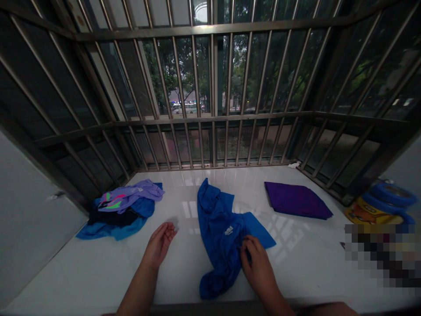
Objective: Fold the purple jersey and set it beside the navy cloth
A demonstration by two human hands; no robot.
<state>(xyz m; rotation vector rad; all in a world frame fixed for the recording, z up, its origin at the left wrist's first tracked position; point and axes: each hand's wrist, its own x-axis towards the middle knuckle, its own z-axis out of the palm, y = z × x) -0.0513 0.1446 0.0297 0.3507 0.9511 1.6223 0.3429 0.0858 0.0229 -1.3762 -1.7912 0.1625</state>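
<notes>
A crumpled blue T-shirt [221, 228] with a small white logo lies in the middle of the white ledge, its sleeves spread to the right. My right hand [255, 259] is closed on the shirt's right edge, with thumb and fingers pinching the cloth. To the left of the shirt, my left hand [162, 241] hovers apart from it, palm turned inward. Its fingers are loosely bent, with nothing in them.
A loose pile of clothes [125, 208], lilac over blue and black, lies on the left. On the right rests a folded purple garment [296, 199], near a yellow container with a blue lid [375, 206]. Metal window bars [210, 118] enclose the white ledge [177, 272].
</notes>
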